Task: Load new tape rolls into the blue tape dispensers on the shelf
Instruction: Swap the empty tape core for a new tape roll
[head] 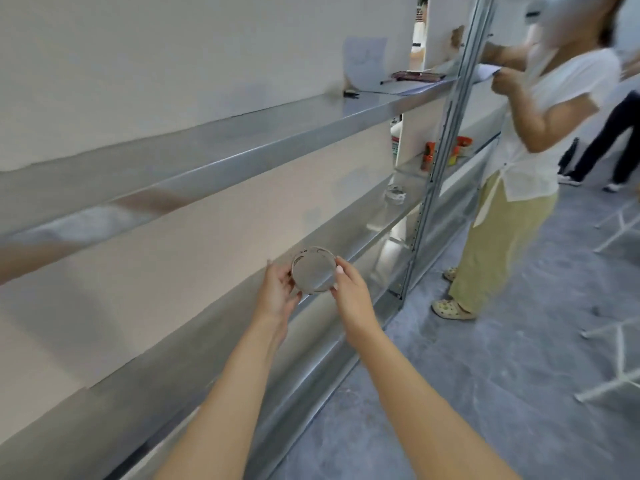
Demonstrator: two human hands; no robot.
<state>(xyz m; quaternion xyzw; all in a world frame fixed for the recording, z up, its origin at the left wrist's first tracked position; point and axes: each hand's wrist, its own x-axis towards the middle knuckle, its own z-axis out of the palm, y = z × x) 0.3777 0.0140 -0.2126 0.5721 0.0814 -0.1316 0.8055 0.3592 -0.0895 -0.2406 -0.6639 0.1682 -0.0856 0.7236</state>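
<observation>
Long grey metal shelves point(242, 147) with shiny folded front edges run along a pale wall point(173, 46); the concrete floor point(485, 375) is rough and grey. A thin round cardboard ring point(311, 251), brown with a ragged rim and hollow middle, is held in the air before the lower shelf point(356, 223). The left hand point(277, 292) and right hand point(349, 289) pinch its opposite sides, fingers curled. Another person point(540, 133) stands far right. The frame is blurry.

Bare left forearm point(221, 403); bare right forearm point(415, 393); short rounded thumbnail point(339, 269) on the right grip point(349, 289)
</observation>
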